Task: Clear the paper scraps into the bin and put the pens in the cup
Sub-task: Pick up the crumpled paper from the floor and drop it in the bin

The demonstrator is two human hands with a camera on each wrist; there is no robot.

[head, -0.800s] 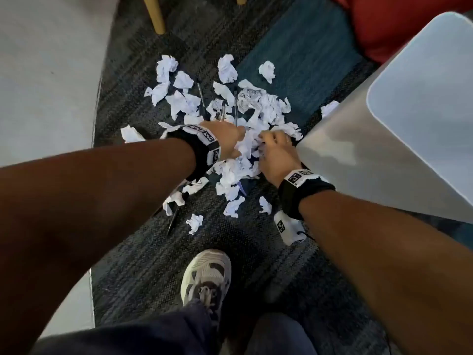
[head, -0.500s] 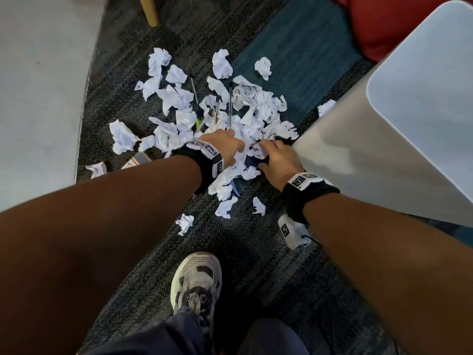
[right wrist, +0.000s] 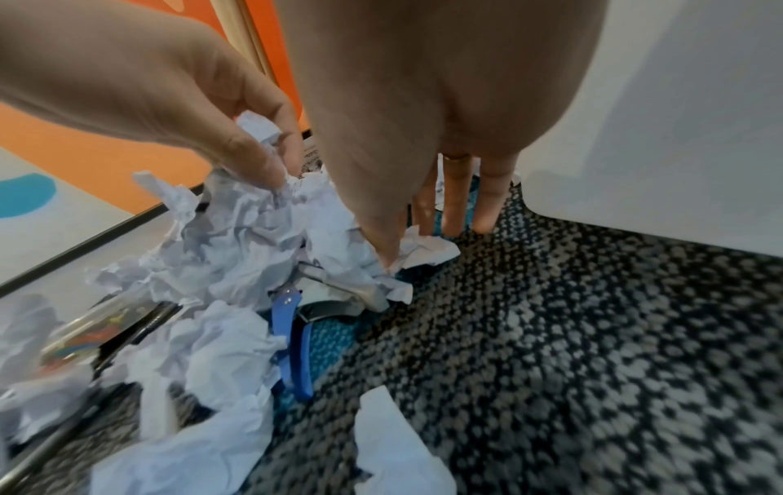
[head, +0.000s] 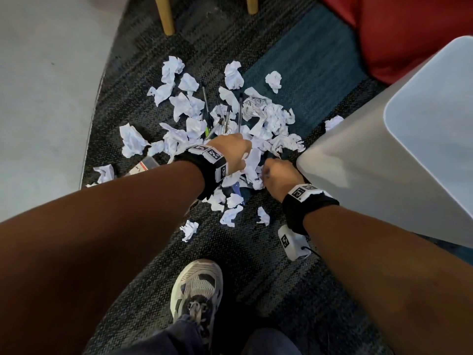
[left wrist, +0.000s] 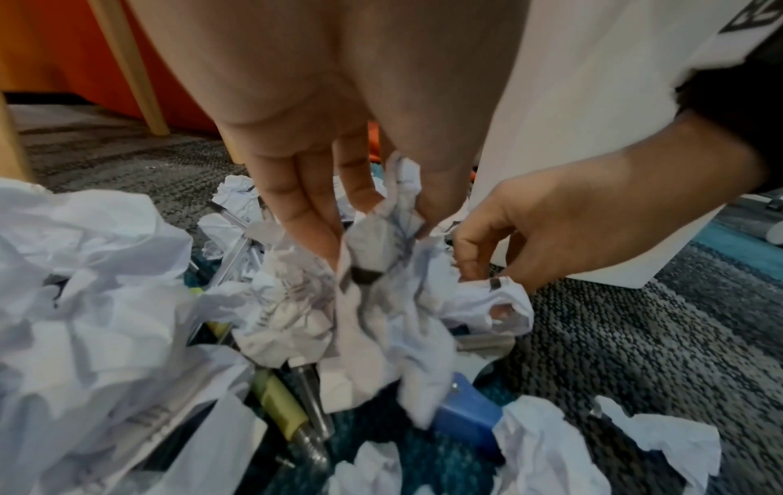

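A heap of crumpled white paper scraps (head: 271, 119) lies on the carpet, with several pens (head: 240, 111) mixed in. My left hand (head: 230, 149) reaches down into the heap's near side. In the left wrist view my left hand (left wrist: 377, 234) pinches a scribbled scrap (left wrist: 381, 268) between thumb and fingers. My right hand (head: 276, 172) is beside it, close to the white bin (head: 358, 175), and my right hand (left wrist: 487, 268) nips a small scrap (left wrist: 500, 298). A clear pen (left wrist: 309, 412) and a yellow-green pen (left wrist: 275, 402) lie under the paper. No cup shows.
A blue-and-metal tool (right wrist: 290, 338) lies under the scraps by my hands. A small box (head: 146, 163) sits at the carpet's left edge. Wooden chair legs (head: 165, 16) stand behind the heap, a red seat (head: 396, 34) at the back right. My shoe (head: 197, 290) is near.
Both hands have stayed in the near side of the heap and worked slightly deeper into it. The left hand now has a scrap lifted between its fingers.
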